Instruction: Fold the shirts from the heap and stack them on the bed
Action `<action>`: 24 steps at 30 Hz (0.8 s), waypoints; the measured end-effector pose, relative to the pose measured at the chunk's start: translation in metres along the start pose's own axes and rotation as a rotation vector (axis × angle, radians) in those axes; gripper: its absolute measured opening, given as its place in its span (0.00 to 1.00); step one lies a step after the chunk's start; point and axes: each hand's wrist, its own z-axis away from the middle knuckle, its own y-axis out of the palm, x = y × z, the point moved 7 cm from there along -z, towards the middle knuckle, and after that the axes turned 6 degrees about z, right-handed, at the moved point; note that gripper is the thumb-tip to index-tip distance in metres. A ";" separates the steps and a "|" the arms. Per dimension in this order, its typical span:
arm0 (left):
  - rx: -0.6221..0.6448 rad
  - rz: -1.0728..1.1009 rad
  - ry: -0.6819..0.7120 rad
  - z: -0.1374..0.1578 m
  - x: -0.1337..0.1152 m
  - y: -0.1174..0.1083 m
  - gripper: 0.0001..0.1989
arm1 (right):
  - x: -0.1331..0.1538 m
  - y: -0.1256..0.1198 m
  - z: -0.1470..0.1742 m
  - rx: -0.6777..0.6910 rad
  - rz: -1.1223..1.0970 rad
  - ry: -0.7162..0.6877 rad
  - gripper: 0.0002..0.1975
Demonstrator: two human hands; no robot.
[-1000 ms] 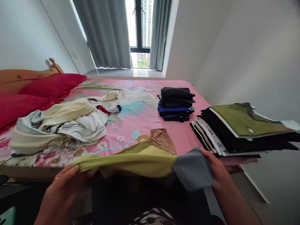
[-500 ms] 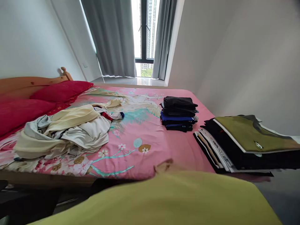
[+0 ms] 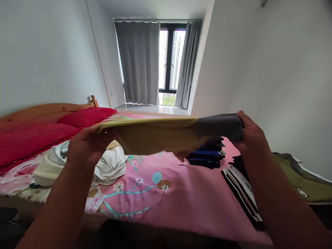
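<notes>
An olive-yellow and grey shirt [image 3: 155, 135] is stretched sideways in mid-air above the bed, seen nearly edge-on. At its olive end, my left hand [image 3: 84, 145] is closed on the fabric. My right hand [image 3: 251, 133] grips the grey end, thumb on top. The cloth's lower edge hangs loose and is a little blurred. Behind my left forearm lies a heap of crumpled pale clothes [image 3: 111, 166]. Partly hidden behind the shirt's grey end stands a stack of folded dark clothes [image 3: 204, 157].
The pink flowered bed [image 3: 181, 197] spreads beneath my hands. Red pillows [image 3: 85, 116] lean by the wooden headboard [image 3: 46, 110] at left. Right, partly behind my forearm, are folded shirts, an olive one with a panda patch [image 3: 290, 173] on top. Grey curtains [image 3: 140, 62] flank the window.
The shirt has risen from the bottom of the view to above the bed and is now pulled out between both hands. Both forearms have come into sight. The view has tilted upward.
</notes>
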 end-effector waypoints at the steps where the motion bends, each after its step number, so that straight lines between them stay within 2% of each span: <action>1: -0.020 -0.022 -0.025 -0.006 0.001 -0.001 0.05 | -0.001 0.001 -0.003 -0.012 -0.025 0.010 0.12; 2: -0.048 -0.050 -0.067 -0.010 0.008 -0.008 0.06 | -0.008 0.000 -0.003 -0.015 -0.028 0.031 0.11; 4: -0.097 -0.129 -0.188 -0.015 0.034 -0.036 0.08 | -0.040 -0.008 0.005 -0.018 0.016 0.134 0.11; 7: -0.168 -0.317 -0.437 -0.007 0.098 -0.104 0.13 | -0.123 -0.032 0.038 -0.023 0.112 0.406 0.13; 10: -0.264 -0.501 -0.708 0.023 0.166 -0.180 0.14 | -0.213 -0.058 0.089 0.051 0.142 0.642 0.15; 12: -0.273 -0.626 -0.861 0.053 0.202 -0.219 0.13 | -0.267 -0.076 0.129 0.083 0.151 0.797 0.16; 14: -0.284 -0.705 -0.969 0.083 0.228 -0.247 0.11 | -0.306 -0.092 0.166 0.078 0.184 0.903 0.17; 16: -0.291 -0.755 -0.996 0.104 0.242 -0.262 0.12 | -0.329 -0.104 0.194 0.038 0.205 0.950 0.18; 18: -0.276 -0.804 -0.975 0.115 0.248 -0.268 0.12 | -0.337 -0.108 0.210 0.012 0.225 0.968 0.20; 21: -0.237 -0.852 -0.960 0.116 0.249 -0.266 0.12 | -0.334 -0.100 0.214 0.051 0.269 0.949 0.22; 24: -0.215 -0.858 -0.961 0.114 0.247 -0.261 0.13 | -0.319 -0.092 0.205 0.093 0.347 0.872 0.20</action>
